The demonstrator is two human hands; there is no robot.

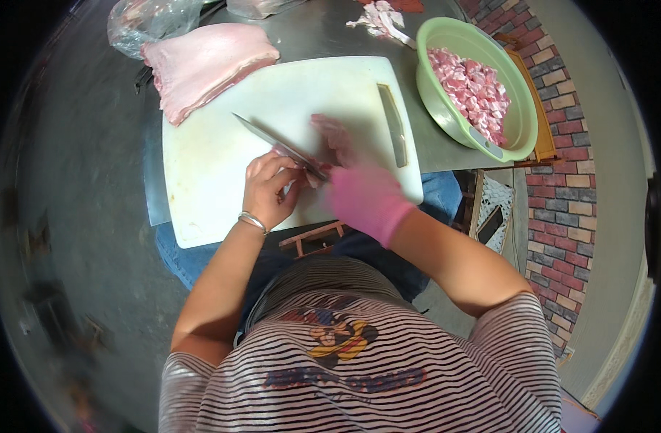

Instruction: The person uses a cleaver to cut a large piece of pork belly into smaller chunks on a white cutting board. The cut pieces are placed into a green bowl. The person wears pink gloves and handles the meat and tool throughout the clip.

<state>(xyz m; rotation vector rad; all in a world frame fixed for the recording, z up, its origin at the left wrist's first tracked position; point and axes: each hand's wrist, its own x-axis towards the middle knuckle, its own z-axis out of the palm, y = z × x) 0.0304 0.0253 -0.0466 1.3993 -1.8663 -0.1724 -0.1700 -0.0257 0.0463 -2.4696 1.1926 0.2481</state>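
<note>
My right hand (365,197), in a pink knit glove and blurred, grips a kitchen knife (271,138) whose blade points to the upper left over the white cutting board (216,178). The knife's handle is hidden in the glove. My bare left hand (271,181), with a bangle at the wrist, holds a small piece of raw meat (311,178) close against the blade; its fingers partly cover it. Beyond the knife lies a blurred strip of meat (333,135). A large slab of pork with skin (211,59) overlaps the board's upper left edge.
At the right stands a green plastic basin (430,89) full of diced meat (471,92). White fatty trimmings (382,19) lie on the metal table (319,38). A clear plastic bag (151,21) sits at the upper left. Below right, a phone (490,224) rests on a lace-covered surface.
</note>
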